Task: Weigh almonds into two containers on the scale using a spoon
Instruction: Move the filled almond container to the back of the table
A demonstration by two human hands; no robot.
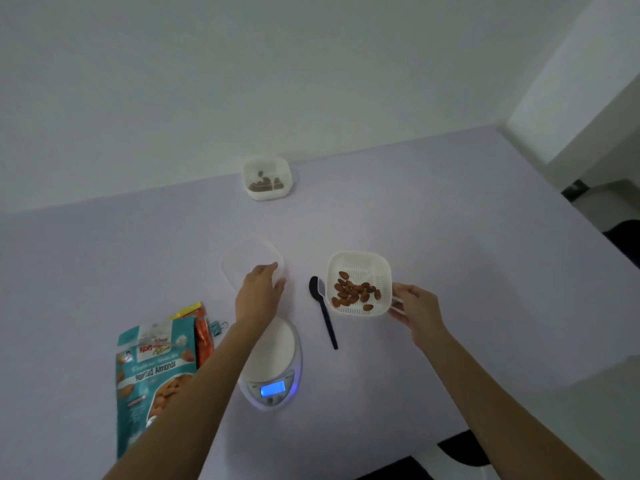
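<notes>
Right fingers [401, 299] grip the almond basket [359, 268]; left fingers [273, 271] spread on pale-lilac table [450, 237], white walls behind.

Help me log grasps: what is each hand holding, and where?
Right hand grips the slotted almond basket at its near-right corner. Left hand rests on the clear lid, not gripping it.
</notes>
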